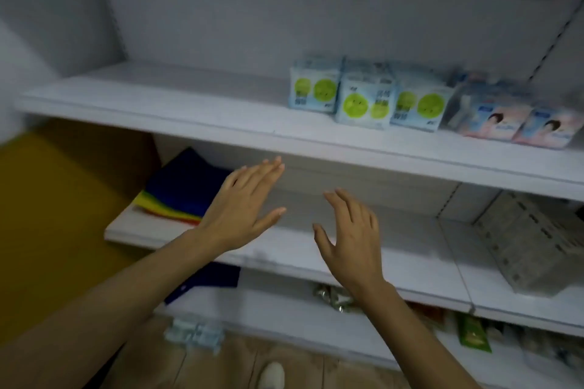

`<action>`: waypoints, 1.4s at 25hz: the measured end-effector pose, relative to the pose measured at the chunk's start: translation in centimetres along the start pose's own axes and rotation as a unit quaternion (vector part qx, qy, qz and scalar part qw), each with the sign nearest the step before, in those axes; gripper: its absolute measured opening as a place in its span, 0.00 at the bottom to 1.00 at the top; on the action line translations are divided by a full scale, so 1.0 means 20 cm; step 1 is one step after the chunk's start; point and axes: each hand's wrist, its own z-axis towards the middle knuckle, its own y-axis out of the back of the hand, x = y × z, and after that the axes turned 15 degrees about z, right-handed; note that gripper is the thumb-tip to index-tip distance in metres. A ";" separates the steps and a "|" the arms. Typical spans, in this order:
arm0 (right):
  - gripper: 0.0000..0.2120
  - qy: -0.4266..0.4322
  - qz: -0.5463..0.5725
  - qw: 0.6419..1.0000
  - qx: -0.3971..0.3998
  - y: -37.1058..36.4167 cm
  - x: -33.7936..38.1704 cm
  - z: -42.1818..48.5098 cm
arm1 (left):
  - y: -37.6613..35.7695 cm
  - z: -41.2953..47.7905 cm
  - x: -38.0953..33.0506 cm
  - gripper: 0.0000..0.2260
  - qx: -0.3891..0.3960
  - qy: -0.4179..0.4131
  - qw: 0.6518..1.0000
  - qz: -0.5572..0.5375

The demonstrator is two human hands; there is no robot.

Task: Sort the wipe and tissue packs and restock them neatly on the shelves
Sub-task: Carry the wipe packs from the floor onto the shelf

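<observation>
Three light blue wipe packs with green round labels stand side by side on the upper white shelf, right of its middle. Two pink and blue tissue packs lie beside them at the far right. My left hand and my right hand hover with straight fingers in front of the middle shelf, holding nothing. A small pale blue pack lies low down near the floor, blurred.
Folded blue and rainbow-coloured cloths lie at the left end of the middle shelf. A grey patterned box sits at its right end. The bottom shelf holds green and mixed packets. A yellow surface is at the left.
</observation>
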 end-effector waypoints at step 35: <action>0.19 -0.248 -0.081 0.690 0.675 -2.80 -0.21 -1.13 | -2.14 -2.18 0.77 0.29 0.375 0.537 0.689 -0.309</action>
